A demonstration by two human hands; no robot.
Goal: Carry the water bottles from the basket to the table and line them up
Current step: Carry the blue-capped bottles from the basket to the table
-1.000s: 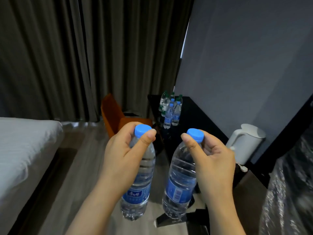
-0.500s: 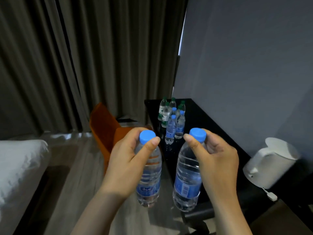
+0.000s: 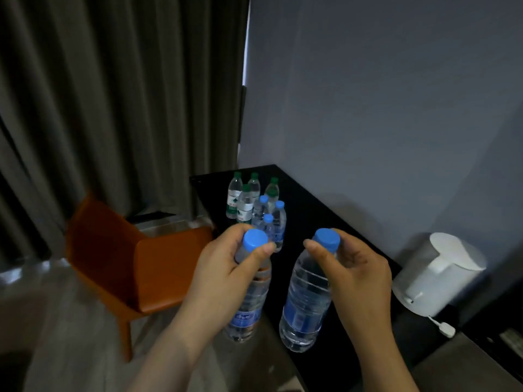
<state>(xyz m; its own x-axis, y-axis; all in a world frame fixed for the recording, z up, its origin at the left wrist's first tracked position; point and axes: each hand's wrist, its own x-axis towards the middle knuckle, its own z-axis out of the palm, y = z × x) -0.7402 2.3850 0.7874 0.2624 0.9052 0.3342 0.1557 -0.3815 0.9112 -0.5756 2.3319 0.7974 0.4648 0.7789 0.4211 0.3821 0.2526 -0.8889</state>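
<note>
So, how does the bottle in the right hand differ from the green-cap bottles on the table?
The held bottle has a blue cap and blue label; the green-cap bottles have white-and-green labels. The held bottle hangs in the right hand; the green-cap bottles stand upright on the table. Both are clear plastic, capped.

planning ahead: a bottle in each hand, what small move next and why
Probably bring the left bottle and right bottle forward and stand them beside the blue-capped bottles on the table: left hand and right hand grip them midair, short of those.
</note>
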